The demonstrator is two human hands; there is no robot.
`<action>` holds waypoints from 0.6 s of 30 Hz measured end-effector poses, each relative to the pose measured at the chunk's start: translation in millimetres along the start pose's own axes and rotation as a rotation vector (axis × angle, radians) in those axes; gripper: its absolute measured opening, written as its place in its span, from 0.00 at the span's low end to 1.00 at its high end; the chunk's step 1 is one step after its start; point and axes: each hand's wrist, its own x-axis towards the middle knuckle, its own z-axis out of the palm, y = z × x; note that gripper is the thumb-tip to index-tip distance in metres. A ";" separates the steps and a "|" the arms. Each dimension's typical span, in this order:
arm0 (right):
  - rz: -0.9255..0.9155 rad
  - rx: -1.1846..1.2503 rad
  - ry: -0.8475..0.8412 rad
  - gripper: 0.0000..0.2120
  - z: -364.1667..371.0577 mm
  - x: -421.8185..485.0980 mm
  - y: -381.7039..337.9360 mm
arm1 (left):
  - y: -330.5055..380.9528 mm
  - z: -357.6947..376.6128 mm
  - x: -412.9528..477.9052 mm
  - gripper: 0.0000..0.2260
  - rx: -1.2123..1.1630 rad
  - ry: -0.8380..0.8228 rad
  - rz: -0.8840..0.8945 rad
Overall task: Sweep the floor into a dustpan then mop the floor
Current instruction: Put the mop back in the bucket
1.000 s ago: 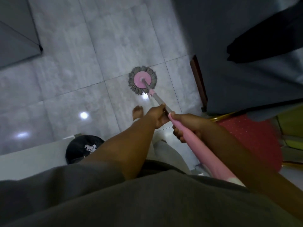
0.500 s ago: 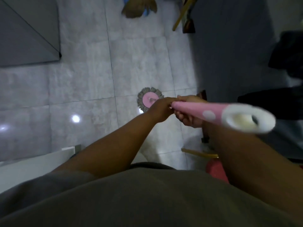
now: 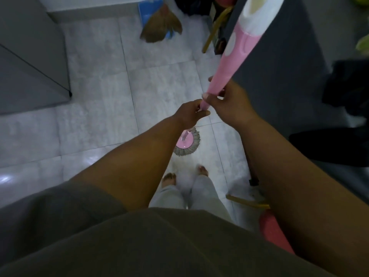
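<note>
I hold a mop by its pink handle (image 3: 229, 62), which runs up to a white end at the top of the view. My right hand (image 3: 229, 104) grips the handle from the right. Just below it, my left hand (image 3: 189, 113) closes on the same handle. The round mop head (image 3: 188, 145), pink disc with a grey fringe, rests on the pale tiled floor (image 3: 95, 108) directly below my hands and just ahead of my bare feet (image 3: 169, 178). My left forearm hides part of the head.
A brown broom (image 3: 161, 27) and a blue dustpan (image 3: 147, 11) lie at the far wall. A grey cabinet (image 3: 30, 62) stands at the left, a dark grey covered piece of furniture (image 3: 279, 66) at the right. A red seat (image 3: 273, 230) with a gold frame sits near my right arm.
The handle has swung from nearly level to steeply upright. The mop head has come back toward my feet. The view has tilted forward, bringing the broom and dustpan further in.
</note>
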 end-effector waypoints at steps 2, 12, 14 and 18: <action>-0.037 -0.021 -0.016 0.20 -0.2 14.3 1.4 | 1.9 -5.0 8.7 0.16 -0.076 0.009 -0.052; -0.161 -0.124 -0.115 0.20 -9.8 75.6 -2.4 | 37.5 -19.9 21.4 0.19 -0.070 0.103 -0.204; -0.170 -0.119 -0.130 0.19 -13.0 78.9 -1.8 | 44.3 -18.8 20.0 0.19 -0.071 0.125 -0.215; -0.218 -0.147 -0.192 0.18 -15.7 69.5 -3.1 | 49.1 -17.2 5.8 0.16 -0.017 0.146 -0.225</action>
